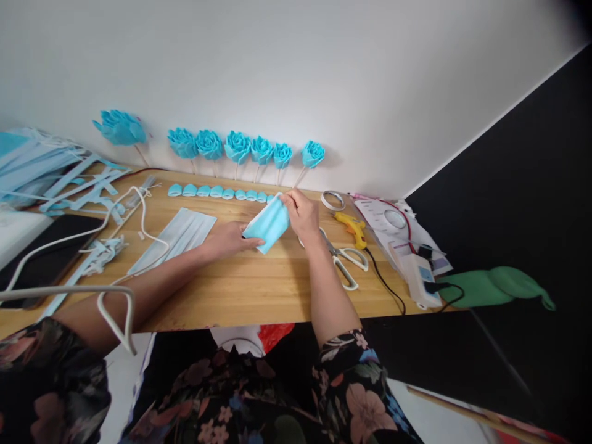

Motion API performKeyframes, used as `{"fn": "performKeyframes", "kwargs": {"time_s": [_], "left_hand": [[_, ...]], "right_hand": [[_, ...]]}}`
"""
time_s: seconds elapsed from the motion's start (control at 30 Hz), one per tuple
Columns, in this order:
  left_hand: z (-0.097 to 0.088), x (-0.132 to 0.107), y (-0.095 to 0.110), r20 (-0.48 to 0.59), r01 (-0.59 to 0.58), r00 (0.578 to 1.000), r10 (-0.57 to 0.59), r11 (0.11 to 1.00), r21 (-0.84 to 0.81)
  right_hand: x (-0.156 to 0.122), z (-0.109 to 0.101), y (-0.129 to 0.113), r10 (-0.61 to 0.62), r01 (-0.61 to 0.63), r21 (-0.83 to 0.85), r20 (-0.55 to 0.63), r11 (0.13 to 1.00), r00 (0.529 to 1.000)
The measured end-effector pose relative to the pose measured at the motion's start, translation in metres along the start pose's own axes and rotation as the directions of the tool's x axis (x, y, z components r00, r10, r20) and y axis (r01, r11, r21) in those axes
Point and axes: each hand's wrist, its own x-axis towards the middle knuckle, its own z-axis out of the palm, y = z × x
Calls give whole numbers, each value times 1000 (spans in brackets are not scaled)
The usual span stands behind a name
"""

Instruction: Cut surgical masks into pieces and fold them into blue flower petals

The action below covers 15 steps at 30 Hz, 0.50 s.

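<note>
Above the middle of the wooden table, both my hands hold a light blue folded piece of face mask fabric (271, 223). My left hand (234, 238) pinches its lower left corner, thumb on the front. At the upper right end, the fingers of my right hand (301, 213) are closed on the fabric. Behind my hands runs a row of small cut blue petals (216, 192). A flat pleated face mask (178, 237) lies to the left of my left hand. White-handled scissors (349, 259) rest by my right forearm, partly hidden by it.
Blue fabric roses (238, 148) on sticks lean against the wall. A yellow glue gun (352, 229), a tape roll (333, 200) and a power strip (420, 280) lie at right. Mask strips (83, 179) and a looping white cable (143, 209) are at left, beside a dark tablet-like slab (60, 246).
</note>
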Motion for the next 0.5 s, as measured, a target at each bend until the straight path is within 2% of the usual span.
{"fn": "performKeyframes", "kwargs": {"time_s": [0.17,0.3,0.4,0.5], "left_hand": [[6,-5,6,44,-62,997,66,994,-92],[11,-7,3,73,-67,995,74,993,-95],[6,-5,3,87,-84,992,89,995,-58],[-7,-4,9,26,-178,983,182,978,-109]], "right_hand": [[-1,-2,1,16,-16,29,0,999,1000],[-2,-4,0,-7,7,40,-1,999,1000],[-2,-4,-5,-40,40,25,15,999,999],[-4,-1,-13,-117,117,2,64,993,991]]}}
